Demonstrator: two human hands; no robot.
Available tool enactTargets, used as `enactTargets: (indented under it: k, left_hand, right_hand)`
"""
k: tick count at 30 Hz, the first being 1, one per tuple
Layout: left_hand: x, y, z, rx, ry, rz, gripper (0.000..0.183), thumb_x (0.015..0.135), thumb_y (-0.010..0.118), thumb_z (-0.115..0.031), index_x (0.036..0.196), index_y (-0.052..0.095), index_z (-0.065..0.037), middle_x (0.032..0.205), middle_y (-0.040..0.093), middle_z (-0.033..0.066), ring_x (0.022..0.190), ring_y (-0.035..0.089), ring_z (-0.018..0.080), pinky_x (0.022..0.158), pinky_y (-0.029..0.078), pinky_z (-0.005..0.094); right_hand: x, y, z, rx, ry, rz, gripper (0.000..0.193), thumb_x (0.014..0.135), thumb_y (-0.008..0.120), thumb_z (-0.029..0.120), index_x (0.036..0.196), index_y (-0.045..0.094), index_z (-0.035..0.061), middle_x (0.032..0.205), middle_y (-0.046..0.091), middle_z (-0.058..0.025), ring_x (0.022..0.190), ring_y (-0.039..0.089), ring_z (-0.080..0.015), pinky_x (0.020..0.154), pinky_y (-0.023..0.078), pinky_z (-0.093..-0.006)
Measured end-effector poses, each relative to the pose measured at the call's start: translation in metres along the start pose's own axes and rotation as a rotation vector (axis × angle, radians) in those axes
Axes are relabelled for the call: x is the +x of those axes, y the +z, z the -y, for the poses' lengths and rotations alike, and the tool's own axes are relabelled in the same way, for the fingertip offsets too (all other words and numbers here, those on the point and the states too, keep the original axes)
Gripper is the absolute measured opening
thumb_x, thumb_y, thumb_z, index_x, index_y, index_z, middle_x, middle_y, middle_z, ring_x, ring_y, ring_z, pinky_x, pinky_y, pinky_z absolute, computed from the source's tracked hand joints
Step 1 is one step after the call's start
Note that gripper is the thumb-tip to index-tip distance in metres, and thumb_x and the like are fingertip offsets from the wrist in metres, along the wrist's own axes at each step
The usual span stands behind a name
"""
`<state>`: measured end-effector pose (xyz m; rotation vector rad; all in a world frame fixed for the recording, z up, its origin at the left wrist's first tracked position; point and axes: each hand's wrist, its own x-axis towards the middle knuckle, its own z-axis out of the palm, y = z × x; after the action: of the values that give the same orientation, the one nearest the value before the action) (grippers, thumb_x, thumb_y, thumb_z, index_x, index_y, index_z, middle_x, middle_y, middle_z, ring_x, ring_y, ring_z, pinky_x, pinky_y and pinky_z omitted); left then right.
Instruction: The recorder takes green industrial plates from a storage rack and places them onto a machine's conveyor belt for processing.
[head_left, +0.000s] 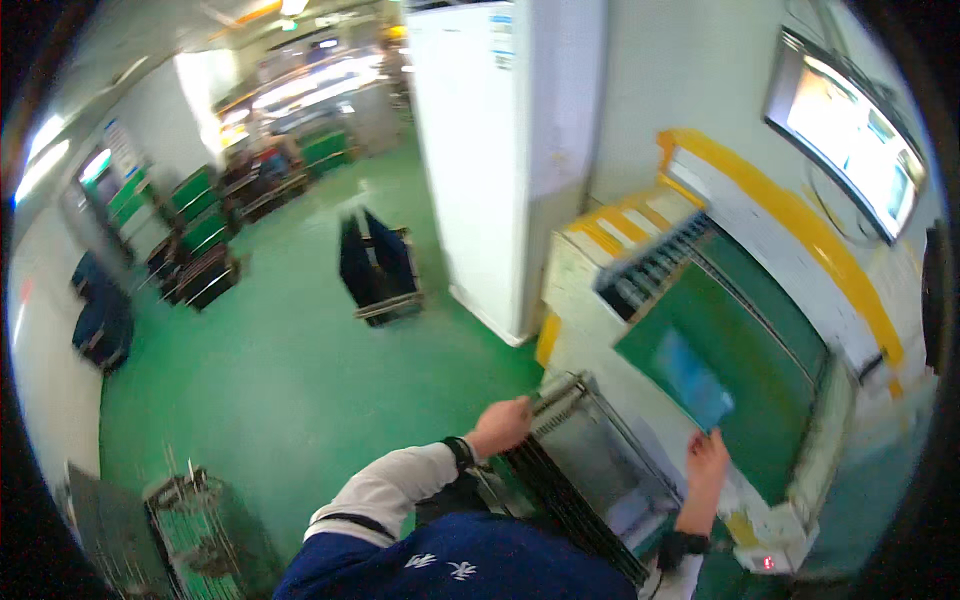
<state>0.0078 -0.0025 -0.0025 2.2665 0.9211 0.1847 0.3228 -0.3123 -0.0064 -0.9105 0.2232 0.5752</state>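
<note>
My left hand [503,425] is closed at the upper left edge of a metal rack [640,455], gripping its frame. Dark, thin slats or boards stand in a close row along the rack's left side. Over the rim of a machine with a green bed [765,440], my right hand [707,465] has its fingertips pinched together. They meet the near end of a blue sheet-like piece [692,380] above the green bed. Motion blur smears this piece, and its far end is hard to make out.
Yellow-striped edging [800,235] runs behind the machine, below a wall screen [850,130]. A white pillar [480,160] stands ahead. Dark carts [378,265] and green-topped racks [195,210] stand on the green floor. A wire rack [205,530] is at lower left.
</note>
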Motion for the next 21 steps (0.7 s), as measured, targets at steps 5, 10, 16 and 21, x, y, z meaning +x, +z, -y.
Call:
enactTargets:
  k: [5,10,16,21]
  left_hand:
    - [0.003,0.014,0.018,0.072,0.024,-0.054,0.027,0.097,0.053,-0.026,0.101,0.061,0.0,0.09,0.069,0.0267,0.086,0.067,0.0475,0.078,0.053,0.0583]
    - [0.007,0.016,0.011,0.106,0.058,-0.077,0.029,0.097,0.054,-0.028,0.103,0.061,-0.001,0.09,0.069,0.0271,0.086,0.067,0.0463,0.078,0.052,0.0585]
    - [0.009,0.01,0.005,0.159,0.052,-0.034,0.029,0.096,0.053,-0.027,0.107,0.063,-0.001,0.091,0.069,0.0273,0.086,0.067,0.0464,0.078,0.053,0.0573]
    - [0.01,0.011,0.005,0.147,0.038,-0.016,0.03,0.097,0.052,-0.026,0.111,0.064,-0.002,0.09,0.07,0.0272,0.086,0.067,0.0467,0.078,0.053,0.0566]
  right_hand:
    - [0.003,0.01,-0.029,-0.07,0.235,0.065,0.039,0.1,0.065,0.037,0.111,0.066,-0.0006,0.092,0.069,-0.0095,0.077,0.061,-0.0198,0.069,0.051,-0.0343]
    - [-0.003,0.023,-0.017,-0.135,0.213,0.035,0.042,0.102,0.063,0.039,0.109,0.067,-0.0023,0.093,0.07,-0.0097,0.078,0.062,-0.0191,0.069,0.051,-0.0333]
    - [0.004,0.025,-0.015,-0.127,0.208,0.074,0.041,0.102,0.064,0.038,0.108,0.067,-0.0028,0.094,0.069,-0.0098,0.079,0.062,-0.0189,0.071,0.051,-0.0333]
    - [0.01,0.03,-0.014,-0.107,0.206,0.11,0.04,0.101,0.064,0.036,0.108,0.067,-0.003,0.094,0.069,-0.0093,0.081,0.062,-0.0196,0.072,0.05,-0.0345]
